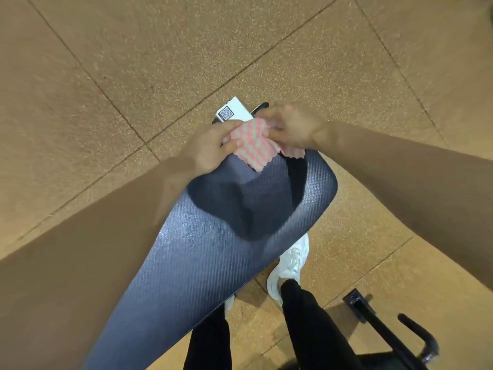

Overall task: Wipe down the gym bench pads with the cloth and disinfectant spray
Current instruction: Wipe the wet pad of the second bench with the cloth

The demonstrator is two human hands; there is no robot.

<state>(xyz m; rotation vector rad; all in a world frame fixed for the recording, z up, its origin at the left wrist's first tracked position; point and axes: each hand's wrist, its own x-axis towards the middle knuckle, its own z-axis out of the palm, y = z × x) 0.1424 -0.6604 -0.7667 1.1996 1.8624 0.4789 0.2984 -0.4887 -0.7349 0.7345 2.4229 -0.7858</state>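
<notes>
Nearest the camera, at the lower right, stands a black metal frame part with a curved handle, and beside it the person's legs in black trousers end in a white sneaker planted on the speckled tan rubber floor tiles. Running from the bottom left up toward the middle is the long dark blue-grey bench pad with a ribbed, woven-looking cover, its rounded end pointing away. Above that far end both bare arms meet. The left hand has its fingers curled and pinching the left edge of a pink-and-white wavy-patterned cloth; the right hand pinches the cloth's upper right side (its fingertips are blurred). The cloth hangs between them, its lower corner just over the pad's end. Beyond the hands a white card with a QR code shows, partly covered by them.
</notes>
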